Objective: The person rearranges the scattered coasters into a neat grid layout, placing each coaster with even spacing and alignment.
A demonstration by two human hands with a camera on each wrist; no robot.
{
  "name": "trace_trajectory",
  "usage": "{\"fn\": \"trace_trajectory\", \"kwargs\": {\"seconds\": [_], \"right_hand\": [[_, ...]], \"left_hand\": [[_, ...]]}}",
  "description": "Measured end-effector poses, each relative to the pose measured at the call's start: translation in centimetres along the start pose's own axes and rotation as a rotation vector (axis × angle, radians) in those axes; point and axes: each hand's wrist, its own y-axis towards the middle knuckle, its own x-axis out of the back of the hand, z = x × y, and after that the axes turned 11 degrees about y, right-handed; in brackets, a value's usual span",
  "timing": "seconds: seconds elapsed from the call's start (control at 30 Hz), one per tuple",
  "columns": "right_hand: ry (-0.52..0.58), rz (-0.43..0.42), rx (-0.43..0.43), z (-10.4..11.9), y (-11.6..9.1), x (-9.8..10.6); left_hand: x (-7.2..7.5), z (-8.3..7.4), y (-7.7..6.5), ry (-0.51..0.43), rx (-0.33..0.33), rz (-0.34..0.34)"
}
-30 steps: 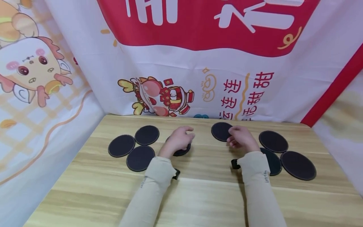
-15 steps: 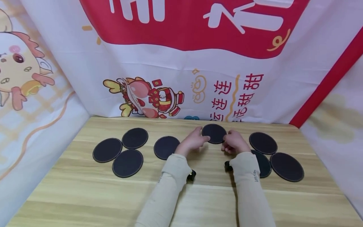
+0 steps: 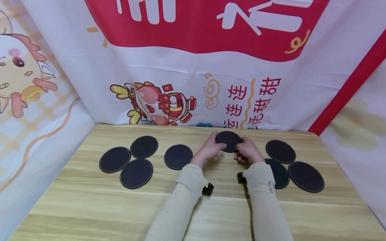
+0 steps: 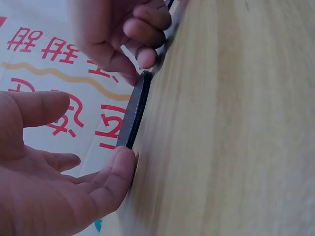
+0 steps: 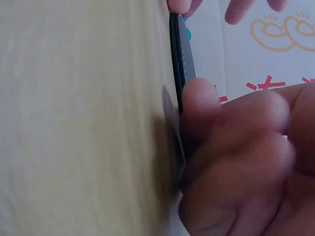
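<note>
The head view looks forward and down from above and behind the left hand point(image 3: 209, 149) and right hand point(image 3: 248, 150), distant enough to show wood-grain tabletop point(image 3: 224, 217) around them and printed cloth point(image 3: 193, 63) beyond. The left wrist view skims the tabletop close up, facing the cloth, rolled so the tabletop lies rightward; the right wrist view, similarly near, rolls oppositely. Both share the stitched black coaster point(image 3: 228, 140) between the hands, edge-on.
</note>
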Motion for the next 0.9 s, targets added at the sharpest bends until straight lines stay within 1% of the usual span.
{"fn": "trace_trajectory", "kwargs": {"seconds": [0.17, 0.23, 0.33, 0.4, 0.53, 0.63, 0.73, 0.8, 0.9], "right_hand": [[0.099, -0.045, -0.007, 0.2, -0.1, 0.0], [0.126, -0.078, 0.001, 0.4, -0.1, -0.1], [0.160, -0.105, 0.014, 0.6, -0.1, -0.1], [0.170, -0.102, 0.029, 0.6, -0.2, 0.0], [0.165, -0.049, 0.095, 0.8, -0.6, 0.3], [0.187, -0.009, 0.150, 1.2, -1.1, 0.5], [0.227, 0.010, 0.176, 1.8, -1.7, 0.6], [0.241, 0.014, 0.184, 2.1, -2.0, 0.6], [0.253, 0.029, 0.199, 2.8, -2.4, 0.7]], "left_hand": [[0.0, 0.0, 0.1, -0.130, 0.031, -0.012], [0.1, -0.1, 0.1, -0.151, 0.045, -0.016], [0.2, -0.2, 0.0, -0.172, 0.065, -0.021], [0.3, -0.3, 0.0, -0.184, 0.075, -0.036], [0.6, -0.2, -0.1, -0.206, 0.088, -0.092], [0.8, -0.1, 0.0, -0.220, 0.067, -0.142], [1.0, -0.2, 0.0, -0.255, 0.030, -0.186], [1.0, -0.4, 0.0, -0.286, 0.006, -0.211], [1.3, -1.0, -0.2, -0.361, -0.019, -0.222]]}}
